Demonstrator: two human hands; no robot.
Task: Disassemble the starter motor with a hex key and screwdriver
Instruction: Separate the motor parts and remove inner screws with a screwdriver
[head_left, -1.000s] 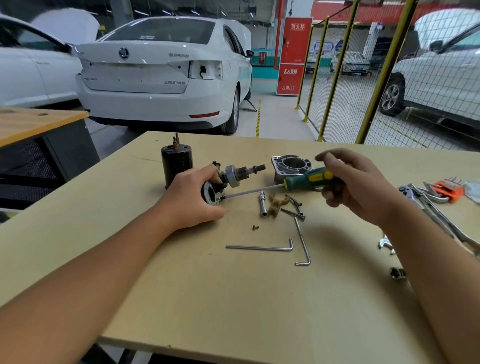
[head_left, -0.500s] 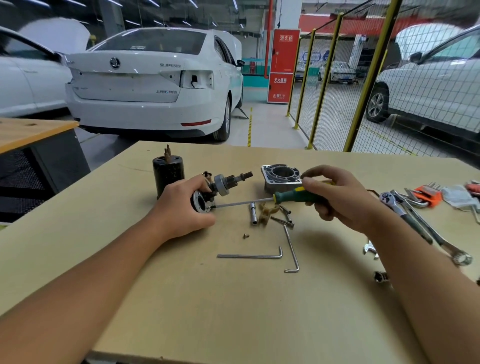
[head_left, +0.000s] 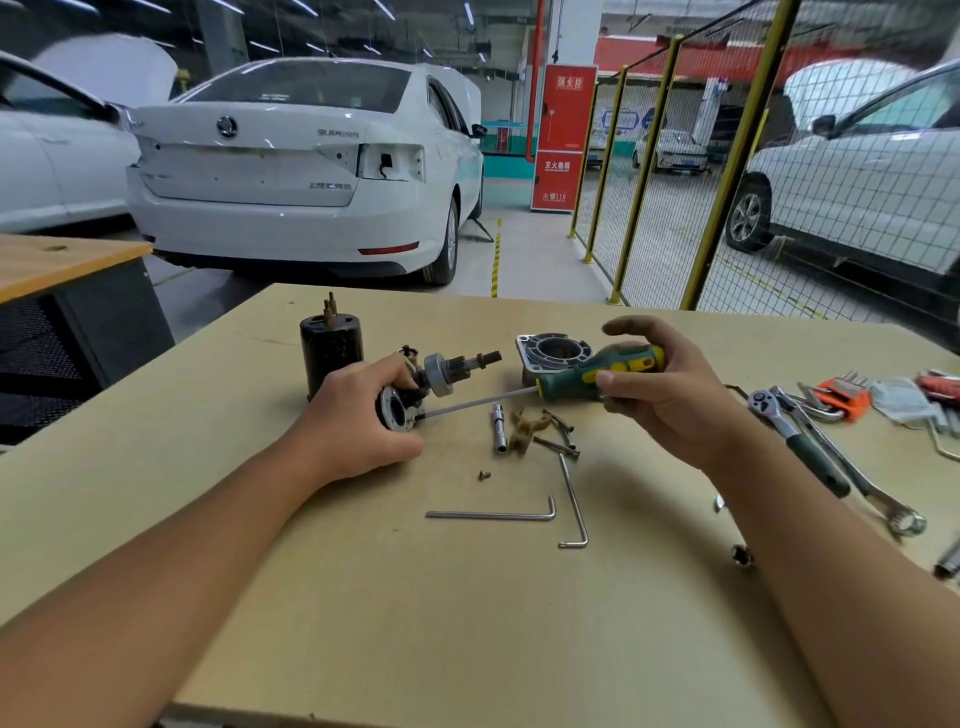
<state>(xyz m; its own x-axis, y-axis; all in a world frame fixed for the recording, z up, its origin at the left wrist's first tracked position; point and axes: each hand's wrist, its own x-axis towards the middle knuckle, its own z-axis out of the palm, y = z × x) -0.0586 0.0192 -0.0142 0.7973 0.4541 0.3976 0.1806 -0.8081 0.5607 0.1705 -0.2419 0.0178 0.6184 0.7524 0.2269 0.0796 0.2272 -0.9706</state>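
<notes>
Starter motor assembly (head_left: 415, 387): one unit, lying on its side on the table (head_left: 363, 597), round end plate toward the camera, geared shaft pointing away to the right. Left hand (head_left: 358, 415) holds it down; fingers (head_left: 402, 371) curled over the top of the body, thumb along the near side of the end plate.

Screwdriver (head_left: 597, 371): one, green and yellow handle, shaft running down-left with its tip at the rim of the end plate, just off the left thumb. Right hand (head_left: 660, 384) holds the handle between thumb and lower fingers; index finger lifted, extended above the handle, not touching it.

Behind the left fingers: one black cylindrical housing (head_left: 330, 348), upright, terminals on top. Behind the screwdriver handle: one aluminium flange housing (head_left: 553, 353), bore upward.

Between the two hands, on the table: one short steel pin (head_left: 500, 428), one tan plastic fork piece (head_left: 523, 428), long bolts (head_left: 558, 434) (count unclear, overlapping), one small loose screw (head_left: 484, 474).

Nearer the camera than both hands: two hex keys (head_left: 493, 514), one lying flat left-right, the other running front-back, tips apart.

Right of the right hand: one ratchet wrench (head_left: 795, 434), one combination spanner (head_left: 872, 491), one orange hex key set (head_left: 841, 397).
</notes>
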